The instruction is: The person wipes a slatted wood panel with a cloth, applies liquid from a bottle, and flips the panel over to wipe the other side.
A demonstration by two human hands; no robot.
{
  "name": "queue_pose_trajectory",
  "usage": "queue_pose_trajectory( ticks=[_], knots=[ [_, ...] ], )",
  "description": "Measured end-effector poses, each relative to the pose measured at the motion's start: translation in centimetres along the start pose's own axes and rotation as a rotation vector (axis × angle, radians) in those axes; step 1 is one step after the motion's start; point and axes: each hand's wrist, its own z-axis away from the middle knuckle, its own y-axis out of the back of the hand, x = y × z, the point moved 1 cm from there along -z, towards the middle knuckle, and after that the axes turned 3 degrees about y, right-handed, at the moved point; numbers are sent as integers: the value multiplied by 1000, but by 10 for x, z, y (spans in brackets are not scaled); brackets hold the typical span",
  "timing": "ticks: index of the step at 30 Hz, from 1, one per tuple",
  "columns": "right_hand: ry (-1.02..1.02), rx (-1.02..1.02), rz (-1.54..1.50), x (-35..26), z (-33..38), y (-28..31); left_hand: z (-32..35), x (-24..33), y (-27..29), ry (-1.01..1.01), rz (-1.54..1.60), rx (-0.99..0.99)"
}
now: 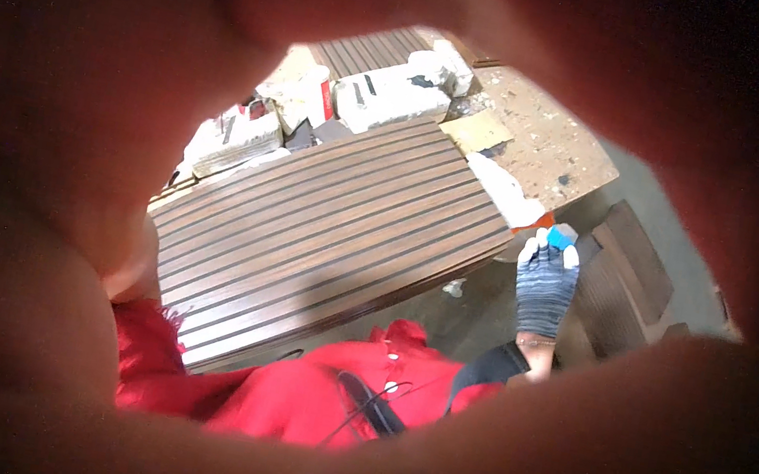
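Note:
Something blurred and reddish (63, 131), very close to the lens, covers most of the picture; it looks like fingers, and I cannot tell which hand it is. Through the gap I see a dark brown slatted wooden panel (330, 228) lying flat. My right hand (544, 286), in a grey striped glove with white fingertips, is at the panel's right corner. It holds a small blue object (561, 237) at its fingertips, with something orange just beside it. My red garment (310, 398) shows below the panel.
White foam blocks (389, 97) and a white container with a red label (308, 97) lie behind the panel. A speckled workbench top (540, 133) carries a cardboard piece (474, 132). Dark slatted pieces (632, 272) lie on the grey floor at right.

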Motion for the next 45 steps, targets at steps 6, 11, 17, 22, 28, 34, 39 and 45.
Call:
queue_pose_trajectory(
  ticks=[6,11,17,22,28,34,39,45],
  knots=[
    [-101,-73,-102,41,-20,6,15,40,14,138,-78,23],
    [-154,92,-104,10,-7,-5,8,40,10,110,-47,8],
    [-194,-115,-85,11,-20,-17,4,55,11,162,-40,-13],
    [-342,-633,-106,8,-20,-43,1,71,8,207,-29,-34],
    [-253,-281,-178,20,-44,8,-11,100,-9,307,-19,-99],
    [-328,-250,-73,26,-47,31,-16,119,-34,376,26,-79],
    [-456,-114,-197,-6,-57,35,-42,130,-58,445,44,-85],
    [-516,-155,-204,-5,-98,39,-78,109,-79,575,78,-101]
  ],
)
